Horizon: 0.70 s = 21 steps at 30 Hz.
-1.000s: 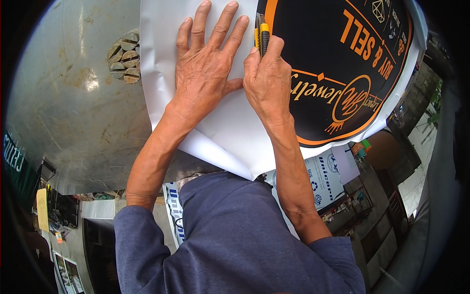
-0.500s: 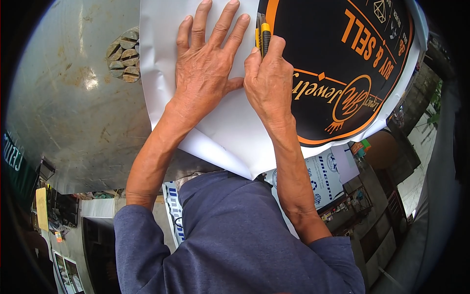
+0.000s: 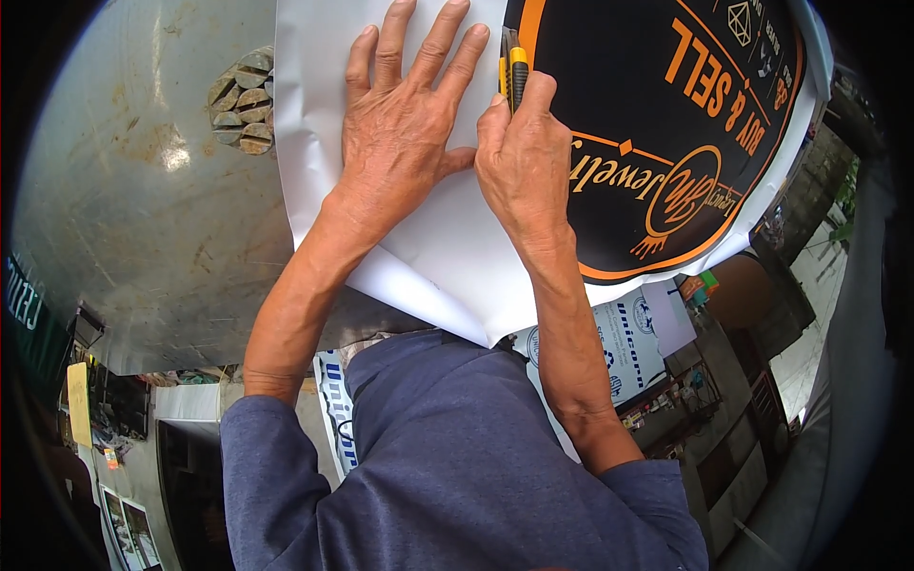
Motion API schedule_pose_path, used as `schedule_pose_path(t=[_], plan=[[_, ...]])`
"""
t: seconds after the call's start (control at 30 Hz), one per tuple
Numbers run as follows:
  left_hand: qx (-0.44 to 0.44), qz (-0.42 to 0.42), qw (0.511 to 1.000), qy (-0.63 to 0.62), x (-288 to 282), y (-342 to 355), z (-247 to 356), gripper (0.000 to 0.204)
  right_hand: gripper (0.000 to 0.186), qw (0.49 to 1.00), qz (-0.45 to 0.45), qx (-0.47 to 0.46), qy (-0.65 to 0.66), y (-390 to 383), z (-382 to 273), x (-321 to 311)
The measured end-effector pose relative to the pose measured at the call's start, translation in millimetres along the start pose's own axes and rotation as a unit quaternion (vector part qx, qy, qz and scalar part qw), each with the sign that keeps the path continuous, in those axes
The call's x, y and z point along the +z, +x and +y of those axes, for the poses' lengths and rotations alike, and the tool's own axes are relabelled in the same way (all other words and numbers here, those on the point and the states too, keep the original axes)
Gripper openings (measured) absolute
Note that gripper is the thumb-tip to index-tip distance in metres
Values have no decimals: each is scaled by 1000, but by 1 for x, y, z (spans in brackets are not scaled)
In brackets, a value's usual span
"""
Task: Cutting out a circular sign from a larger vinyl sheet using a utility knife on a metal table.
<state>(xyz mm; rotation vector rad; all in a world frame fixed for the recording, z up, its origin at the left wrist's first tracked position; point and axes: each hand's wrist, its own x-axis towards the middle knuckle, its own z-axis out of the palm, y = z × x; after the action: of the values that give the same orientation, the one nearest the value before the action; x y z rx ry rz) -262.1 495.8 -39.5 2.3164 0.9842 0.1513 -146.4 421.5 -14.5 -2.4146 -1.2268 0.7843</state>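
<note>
A large white sheet (image 3: 447, 247) carries a printed black sign (image 3: 647, 86) with a curved orange border and orange lettering on its right side. My left hand (image 3: 400, 143) lies flat on the white part, fingers spread and stretched upward. Beside it, my right hand (image 3: 524, 162) grips a yellow-and-black utility knife (image 3: 517, 67), whose tip points away from me along the left edge of the black print. The sheet's lower left corner is curled up. The blade tip is too small to make out clearly.
The stained metal work surface (image 3: 143, 238) extends left, with a cluster of segmented metal pieces (image 3: 243, 105) beside the sheet. Below it are blue-lettered boards (image 3: 624, 343), assorted clutter and a yellow panel (image 3: 79, 400) at the lower left. A grey curtain-like shape lines the right rim.
Both hands and the knife appear shifted very slightly to the right; their grip and spread stay the same.
</note>
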Motion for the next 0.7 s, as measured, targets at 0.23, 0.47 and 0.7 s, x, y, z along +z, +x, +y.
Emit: schedule_pose_path(t=[0.23,0.47,0.7], plan=[[-1,-2,1000,-1,-1,2,0,121,16,1000,0,7,-1,0,0,-2],[4,-1,1000,1,2,-6,-6,125,20,994,-23,34,105,-4,12,-2],[17,33,997,61,4,-10,2,120,26,950,20,21,311,-14,34,-4]])
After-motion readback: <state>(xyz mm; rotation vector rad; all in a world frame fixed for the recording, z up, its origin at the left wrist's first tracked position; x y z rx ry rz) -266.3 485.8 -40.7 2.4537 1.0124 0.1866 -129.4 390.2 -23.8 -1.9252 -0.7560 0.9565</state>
